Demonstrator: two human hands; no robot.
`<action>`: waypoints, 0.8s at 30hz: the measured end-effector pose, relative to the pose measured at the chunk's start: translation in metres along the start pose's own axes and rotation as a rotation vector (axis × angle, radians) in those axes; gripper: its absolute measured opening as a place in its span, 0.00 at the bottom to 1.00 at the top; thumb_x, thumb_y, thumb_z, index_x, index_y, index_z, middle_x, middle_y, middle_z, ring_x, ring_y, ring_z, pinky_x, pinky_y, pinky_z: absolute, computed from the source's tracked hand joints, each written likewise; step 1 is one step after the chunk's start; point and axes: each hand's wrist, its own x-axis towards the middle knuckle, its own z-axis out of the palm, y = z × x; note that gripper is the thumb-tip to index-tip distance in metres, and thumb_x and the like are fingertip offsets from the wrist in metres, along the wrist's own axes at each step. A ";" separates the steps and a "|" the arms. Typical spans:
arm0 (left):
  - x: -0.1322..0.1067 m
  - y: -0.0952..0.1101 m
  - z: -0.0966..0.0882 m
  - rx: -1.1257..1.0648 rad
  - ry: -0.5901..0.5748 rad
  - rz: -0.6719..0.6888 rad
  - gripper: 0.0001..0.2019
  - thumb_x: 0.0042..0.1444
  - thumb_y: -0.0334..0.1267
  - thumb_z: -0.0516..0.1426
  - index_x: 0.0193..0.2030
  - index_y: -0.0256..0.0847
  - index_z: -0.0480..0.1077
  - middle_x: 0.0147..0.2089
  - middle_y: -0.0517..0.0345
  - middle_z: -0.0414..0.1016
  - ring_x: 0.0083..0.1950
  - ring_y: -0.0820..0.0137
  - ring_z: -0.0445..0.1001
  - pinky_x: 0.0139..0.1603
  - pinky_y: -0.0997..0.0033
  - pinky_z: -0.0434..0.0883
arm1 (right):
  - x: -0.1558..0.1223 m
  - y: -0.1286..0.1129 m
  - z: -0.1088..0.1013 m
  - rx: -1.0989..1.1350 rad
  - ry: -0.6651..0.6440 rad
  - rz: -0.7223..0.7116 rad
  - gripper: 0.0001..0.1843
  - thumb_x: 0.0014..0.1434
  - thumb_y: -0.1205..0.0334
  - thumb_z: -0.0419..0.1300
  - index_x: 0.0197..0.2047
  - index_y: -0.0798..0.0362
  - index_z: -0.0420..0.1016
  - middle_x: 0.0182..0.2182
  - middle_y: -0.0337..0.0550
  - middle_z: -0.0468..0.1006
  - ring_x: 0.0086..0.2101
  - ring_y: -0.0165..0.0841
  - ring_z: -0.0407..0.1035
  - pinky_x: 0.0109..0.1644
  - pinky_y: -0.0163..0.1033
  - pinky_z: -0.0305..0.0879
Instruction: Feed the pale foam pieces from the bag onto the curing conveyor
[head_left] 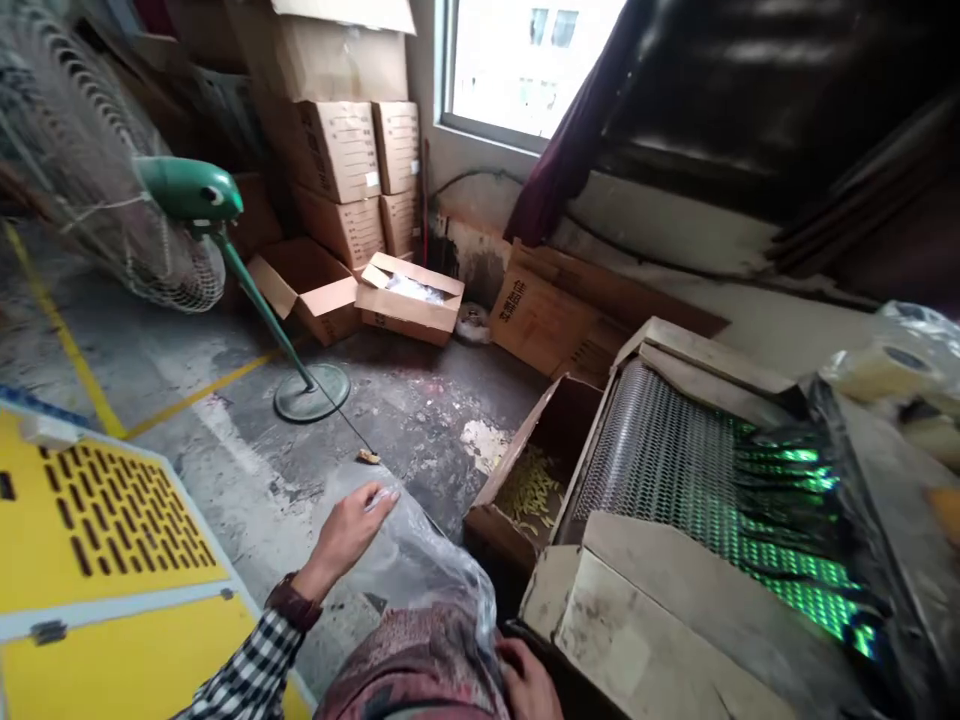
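Note:
My left hand (349, 535), in a checked sleeve with a dark wristband, reaches forward with its fingertips gathered on the upper edge of a clear plastic bag (416, 545). The bag billows down toward a patterned cloth (412, 670) at the bottom of the view. My right hand (529, 682) sits low at the bottom edge, next to the bag and a dark machine edge. Its fingers are partly cut off by the frame.
An open cardboard box of yellow pieces (529, 490) stands beside a metal mesh machine (675, 470) with green light. A yellow perforated panel (105, 520) lies left. A green stand fan (191, 195) and stacked cartons (337, 150) stand ahead on the concrete floor (420, 400).

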 end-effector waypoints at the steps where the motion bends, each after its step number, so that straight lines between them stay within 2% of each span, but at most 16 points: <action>1: 0.011 0.006 0.001 -0.021 -0.002 -0.001 0.23 0.61 0.62 0.54 0.30 0.42 0.66 0.29 0.61 0.65 0.34 0.65 0.66 0.36 0.70 0.61 | 0.018 -0.009 0.002 0.048 -0.025 -0.025 0.17 0.63 0.53 0.58 0.48 0.50 0.82 0.47 0.47 0.84 0.51 0.45 0.78 0.59 0.45 0.71; 4: 0.040 0.028 0.007 -0.092 -0.083 -0.084 0.26 0.58 0.66 0.55 0.30 0.42 0.64 0.26 0.63 0.60 0.29 0.69 0.60 0.30 0.72 0.58 | 0.062 -0.051 0.004 0.145 0.016 -0.134 0.21 0.61 0.54 0.55 0.52 0.51 0.81 0.50 0.50 0.83 0.52 0.45 0.77 0.59 0.45 0.70; 6: 0.056 0.046 0.012 -0.101 -0.202 -0.158 0.27 0.56 0.67 0.57 0.35 0.41 0.68 0.27 0.63 0.62 0.27 0.70 0.60 0.25 0.73 0.56 | 0.081 -0.083 -0.003 0.170 0.072 -0.209 0.21 0.62 0.57 0.53 0.52 0.52 0.81 0.50 0.50 0.83 0.52 0.43 0.77 0.59 0.45 0.70; 7: 0.063 0.056 0.014 -0.102 -0.276 -0.166 0.27 0.55 0.66 0.60 0.40 0.41 0.70 0.30 0.61 0.66 0.28 0.69 0.63 0.25 0.74 0.57 | 0.089 -0.097 -0.008 0.178 0.094 -0.239 0.21 0.63 0.58 0.52 0.52 0.52 0.81 0.50 0.51 0.83 0.51 0.43 0.77 0.59 0.46 0.71; 8: 0.070 0.065 0.018 -0.111 -0.357 -0.150 0.26 0.54 0.64 0.62 0.45 0.41 0.71 0.35 0.59 0.71 0.31 0.68 0.67 0.26 0.74 0.60 | 0.095 -0.109 -0.014 0.185 0.116 -0.264 0.21 0.63 0.59 0.52 0.53 0.52 0.80 0.50 0.51 0.83 0.51 0.42 0.77 0.59 0.46 0.71; 10: 0.082 0.083 0.026 -0.146 -0.513 -0.065 0.25 0.53 0.55 0.66 0.52 0.42 0.71 0.46 0.53 0.75 0.43 0.62 0.74 0.36 0.72 0.69 | 0.105 -0.123 -0.027 0.192 0.155 -0.285 0.21 0.63 0.60 0.52 0.54 0.52 0.80 0.50 0.50 0.83 0.51 0.42 0.77 0.59 0.46 0.71; 12: 0.096 0.096 0.037 -0.152 -0.613 0.025 0.23 0.55 0.49 0.65 0.54 0.43 0.71 0.51 0.51 0.76 0.51 0.58 0.75 0.48 0.68 0.72 | 0.116 -0.124 -0.039 0.193 0.187 -0.276 0.21 0.63 0.61 0.51 0.54 0.53 0.79 0.49 0.51 0.83 0.50 0.43 0.77 0.58 0.47 0.72; 14: 0.112 0.104 0.049 -0.088 -0.634 0.072 0.19 0.59 0.48 0.62 0.53 0.42 0.71 0.49 0.52 0.76 0.50 0.59 0.74 0.50 0.66 0.71 | 0.127 -0.119 -0.045 0.200 0.206 -0.247 0.21 0.63 0.62 0.51 0.53 0.53 0.80 0.49 0.50 0.83 0.50 0.43 0.77 0.59 0.49 0.72; 16: 0.133 0.111 0.060 -0.002 -0.593 0.085 0.17 0.63 0.51 0.58 0.49 0.41 0.72 0.44 0.54 0.75 0.44 0.61 0.73 0.47 0.66 0.69 | 0.137 -0.113 -0.049 0.215 0.225 -0.212 0.21 0.63 0.63 0.51 0.53 0.52 0.80 0.49 0.50 0.82 0.50 0.42 0.77 0.59 0.49 0.72; 18: 0.156 0.119 0.070 0.066 -0.557 0.084 0.19 0.65 0.56 0.55 0.43 0.40 0.72 0.38 0.56 0.73 0.40 0.63 0.70 0.42 0.67 0.67 | 0.147 -0.113 -0.053 0.236 0.241 -0.182 0.20 0.63 0.64 0.50 0.53 0.52 0.79 0.50 0.50 0.82 0.51 0.41 0.77 0.59 0.47 0.72; 21: 0.193 0.140 0.086 0.123 -0.556 0.101 0.23 0.65 0.60 0.55 0.37 0.39 0.72 0.34 0.57 0.70 0.36 0.65 0.67 0.38 0.69 0.64 | 0.164 -0.129 -0.065 0.241 0.266 -0.192 0.21 0.65 0.65 0.50 0.55 0.51 0.78 0.50 0.48 0.82 0.51 0.39 0.77 0.58 0.45 0.73; 24: 0.229 0.170 0.100 0.083 -0.688 0.046 0.25 0.60 0.63 0.58 0.36 0.39 0.71 0.28 0.61 0.65 0.29 0.70 0.61 0.31 0.72 0.59 | 0.197 -0.158 -0.083 0.105 0.432 -0.305 0.27 0.66 0.66 0.51 0.67 0.51 0.69 0.62 0.50 0.75 0.61 0.40 0.71 0.65 0.47 0.69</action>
